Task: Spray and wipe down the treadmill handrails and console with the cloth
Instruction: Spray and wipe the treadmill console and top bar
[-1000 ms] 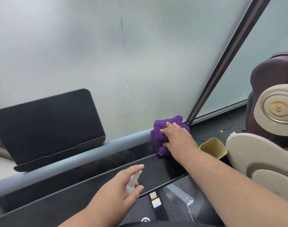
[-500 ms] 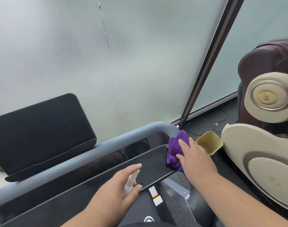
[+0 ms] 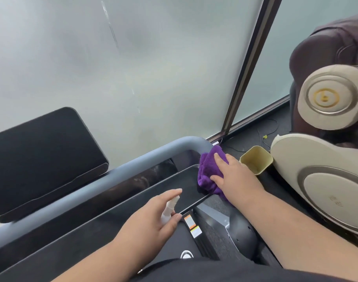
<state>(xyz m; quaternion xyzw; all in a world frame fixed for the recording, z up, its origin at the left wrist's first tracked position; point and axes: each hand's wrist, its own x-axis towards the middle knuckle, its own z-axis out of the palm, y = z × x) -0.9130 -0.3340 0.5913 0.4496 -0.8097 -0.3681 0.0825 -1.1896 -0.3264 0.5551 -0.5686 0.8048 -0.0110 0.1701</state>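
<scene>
While the right hand (image 3: 233,176) presses a bunched purple cloth (image 3: 208,171) against the right end of the treadmill, its fingers lie fairly straight and spread across the top of the fabric, thumb along the near side. The cloth sits just where the grey handrail (image 3: 117,174) bends downward at its right corner, touching both the rail's curve and the right edge of the glossy black console (image 3: 104,224). Part of the cloth hangs past the console's near right corner, under the wrist.

The left hand (image 3: 151,220) hovers above the near edge of the console, its fingers curled round a small white spray bottle (image 3: 170,208). The index finger rests over the top of the nozzle and the thumb wraps the body from below; the nozzle points out over the black panel toward the cloth. Most of the bottle is hidden inside the palm.

The handrail runs as a long diagonal from the lower left up to the rounded corner, with the console lying parallel on its near side. A black tilted screen panel (image 3: 41,155) stands beyond the rail on the left, in front of a frosted glass wall (image 3: 133,68). Below the console's right end, orange and white warning stickers (image 3: 191,225) show on the treadmill frame.

On the floor to the right, a pale yellow bin (image 3: 256,159) stands just beside the right hand, and next to it is a brown and cream massage chair (image 3: 326,139). A thin cable (image 3: 265,131) trails across the dark floor near the window frame.
</scene>
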